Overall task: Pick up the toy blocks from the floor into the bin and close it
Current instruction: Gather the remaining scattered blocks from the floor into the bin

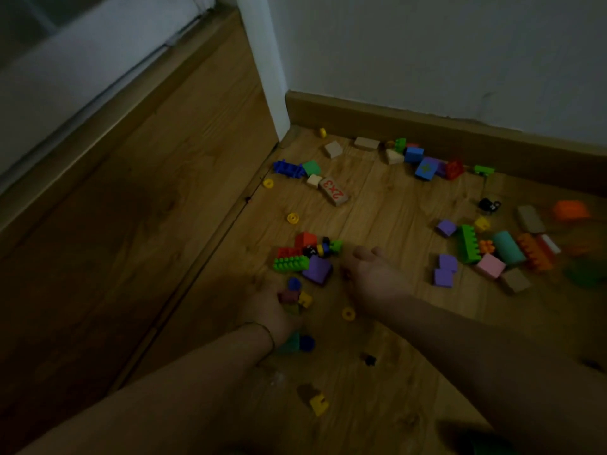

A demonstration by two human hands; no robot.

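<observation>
Wooden 2x3 block [333, 191], long axis from far-left to near-right.

A wooden block [332, 191] on the floor [377, 221] bears "2X3" in red, upside down to the camera, while a blue block [426, 168] near the skirting [427, 131] shows a green mark, a plus or a 4, too blurred to settle.
</observation>
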